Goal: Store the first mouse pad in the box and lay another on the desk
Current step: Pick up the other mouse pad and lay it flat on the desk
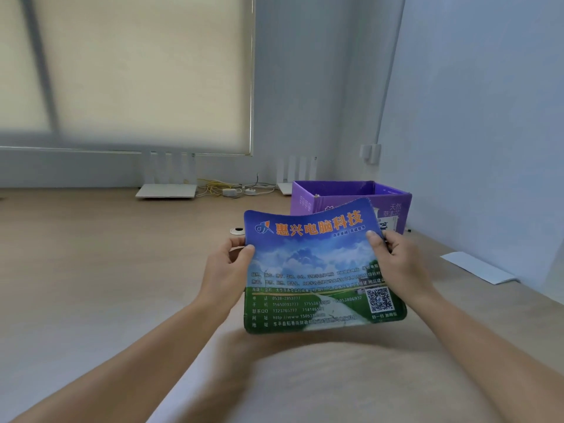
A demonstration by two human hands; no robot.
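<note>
A printed mouse pad (pixel 317 270), blue sky on top and green field below with orange characters and a QR code, hangs above the wooden desk (pixel 106 270). My left hand (pixel 227 270) pinches its left edge and my right hand (pixel 396 264) pinches its right edge; the pad bends slightly between them. Right behind it stands an open purple cardboard box (pixel 351 193), partly hidden by the pad's top edge. Its inside is dark and I cannot see what it holds.
Two white routers (pixel 166 184) (pixel 294 178) with antennas and a tangle of yellow and white cables (pixel 225 189) sit along the back wall. A round cable hole (pixel 237 230) lies left of the pad. A white paper sheet (pixel 479 267) lies at the right by the wall.
</note>
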